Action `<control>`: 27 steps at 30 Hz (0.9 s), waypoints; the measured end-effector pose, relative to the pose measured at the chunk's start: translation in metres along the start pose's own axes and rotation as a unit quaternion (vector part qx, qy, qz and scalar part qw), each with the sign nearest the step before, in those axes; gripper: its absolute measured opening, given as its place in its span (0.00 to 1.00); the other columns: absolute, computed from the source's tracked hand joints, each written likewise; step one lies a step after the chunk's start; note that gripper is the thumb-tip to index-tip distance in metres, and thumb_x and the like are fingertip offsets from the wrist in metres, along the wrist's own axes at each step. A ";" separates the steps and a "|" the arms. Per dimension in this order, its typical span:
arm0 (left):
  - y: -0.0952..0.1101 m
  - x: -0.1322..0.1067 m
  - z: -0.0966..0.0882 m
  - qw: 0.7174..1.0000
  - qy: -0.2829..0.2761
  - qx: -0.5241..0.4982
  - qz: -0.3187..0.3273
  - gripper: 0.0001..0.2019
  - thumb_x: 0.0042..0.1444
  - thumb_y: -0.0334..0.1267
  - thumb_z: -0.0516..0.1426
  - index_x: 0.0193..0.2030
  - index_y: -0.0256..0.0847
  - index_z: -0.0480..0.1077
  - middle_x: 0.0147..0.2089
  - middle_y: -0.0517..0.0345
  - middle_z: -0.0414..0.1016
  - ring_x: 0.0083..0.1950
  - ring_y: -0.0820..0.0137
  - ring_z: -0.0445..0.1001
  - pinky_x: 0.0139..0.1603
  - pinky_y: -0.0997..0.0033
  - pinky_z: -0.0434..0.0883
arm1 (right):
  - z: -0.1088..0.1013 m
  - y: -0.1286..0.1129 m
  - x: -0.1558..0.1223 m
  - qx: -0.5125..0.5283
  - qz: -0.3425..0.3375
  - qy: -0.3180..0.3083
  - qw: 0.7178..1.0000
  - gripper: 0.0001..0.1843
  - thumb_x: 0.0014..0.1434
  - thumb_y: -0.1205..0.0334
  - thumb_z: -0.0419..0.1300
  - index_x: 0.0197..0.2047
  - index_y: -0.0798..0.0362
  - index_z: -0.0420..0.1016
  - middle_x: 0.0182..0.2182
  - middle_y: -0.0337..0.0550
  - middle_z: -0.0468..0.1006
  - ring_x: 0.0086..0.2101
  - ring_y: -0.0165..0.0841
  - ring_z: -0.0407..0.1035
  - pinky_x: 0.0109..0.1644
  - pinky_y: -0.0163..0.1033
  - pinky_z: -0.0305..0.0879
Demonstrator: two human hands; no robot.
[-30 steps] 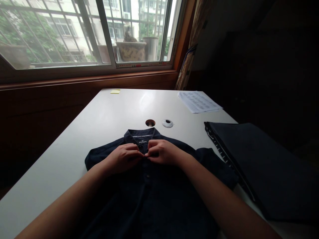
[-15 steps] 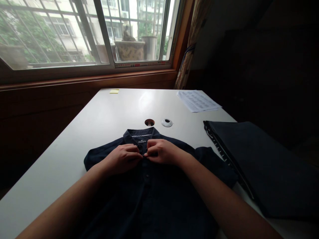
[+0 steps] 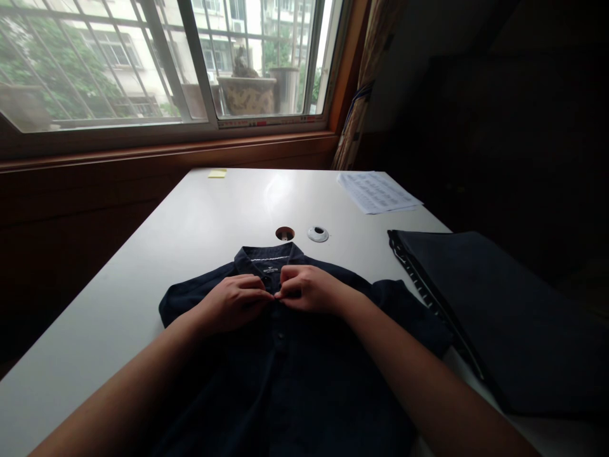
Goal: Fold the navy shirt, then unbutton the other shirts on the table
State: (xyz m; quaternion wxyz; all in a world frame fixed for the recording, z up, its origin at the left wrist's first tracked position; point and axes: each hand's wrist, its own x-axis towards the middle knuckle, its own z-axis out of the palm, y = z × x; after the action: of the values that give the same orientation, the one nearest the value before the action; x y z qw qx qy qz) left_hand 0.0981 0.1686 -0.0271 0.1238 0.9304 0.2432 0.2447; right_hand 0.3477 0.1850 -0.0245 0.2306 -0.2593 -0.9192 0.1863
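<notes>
- Below the collar (image 3: 269,254), leftward, the left hand (image 3: 234,301) pinched the dark shirt (image 3: 333,355), spread on the table (image 3: 118,273).
- Straight below the open collar, one button (image 3: 280,336) looked fastened.
- Below the collar, rightward, the right hand (image 3: 307,291) pinched the placket (image 3: 277,365), hiding any fastening there.

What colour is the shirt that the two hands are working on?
The shirt is dark navy blue, clearest at its collar in the head view.
</notes>
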 end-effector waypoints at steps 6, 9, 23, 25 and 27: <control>-0.001 0.000 0.000 1.000 -0.004 -0.009 0.004 0.09 0.63 0.31 0.57 0.45 0.43 0.79 0.39 0.54 0.77 0.39 0.69 0.74 0.38 0.71 0.71 | 0.000 0.000 0.000 0.010 0.005 0.001 1.000 0.05 0.59 0.64 0.65 0.33 0.51 0.83 0.34 0.40 0.75 0.32 0.29 0.70 0.36 0.34 0.65; 0.000 0.001 -0.001 1.000 -0.008 -0.010 0.003 0.09 0.63 0.31 0.57 0.45 0.42 0.79 0.39 0.54 0.77 0.38 0.69 0.74 0.38 0.71 0.71 | 0.000 0.001 -0.001 0.013 0.004 0.004 1.000 0.04 0.59 0.64 0.66 0.33 0.51 0.83 0.34 0.40 0.75 0.32 0.29 0.70 0.36 0.34 0.65; 0.001 -0.001 0.000 1.000 0.003 -0.021 -0.005 0.11 0.62 0.30 0.57 0.45 0.43 0.79 0.39 0.53 0.77 0.39 0.69 0.75 0.38 0.71 0.72 | 0.000 0.001 -0.001 0.019 0.014 -0.001 1.000 0.04 0.58 0.63 0.66 0.33 0.51 0.84 0.34 0.40 0.75 0.32 0.29 0.71 0.36 0.34 0.66; 0.000 -0.001 0.000 1.000 0.005 -0.021 -0.010 0.11 0.62 0.29 0.56 0.46 0.42 0.79 0.39 0.53 0.77 0.39 0.69 0.76 0.38 0.72 0.72 | -0.001 0.000 -0.001 0.024 0.014 -0.001 1.000 0.04 0.58 0.64 0.66 0.33 0.51 0.84 0.34 0.40 0.76 0.32 0.29 0.71 0.36 0.34 0.66; 0.000 0.000 0.000 1.000 0.008 -0.020 -0.011 0.11 0.62 0.30 0.56 0.46 0.42 0.79 0.39 0.53 0.77 0.38 0.69 0.76 0.38 0.72 0.73 | -0.001 0.000 0.000 0.028 0.014 -0.002 0.999 0.03 0.58 0.65 0.67 0.33 0.51 0.84 0.34 0.40 0.76 0.32 0.29 0.71 0.35 0.34 0.66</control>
State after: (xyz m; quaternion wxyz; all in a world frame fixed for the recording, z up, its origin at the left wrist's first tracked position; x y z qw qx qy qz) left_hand 0.0978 0.1683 -0.0268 0.1435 0.9232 0.2489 0.2554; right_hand 0.3485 0.1848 -0.0232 0.2336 -0.2657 -0.9101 0.2158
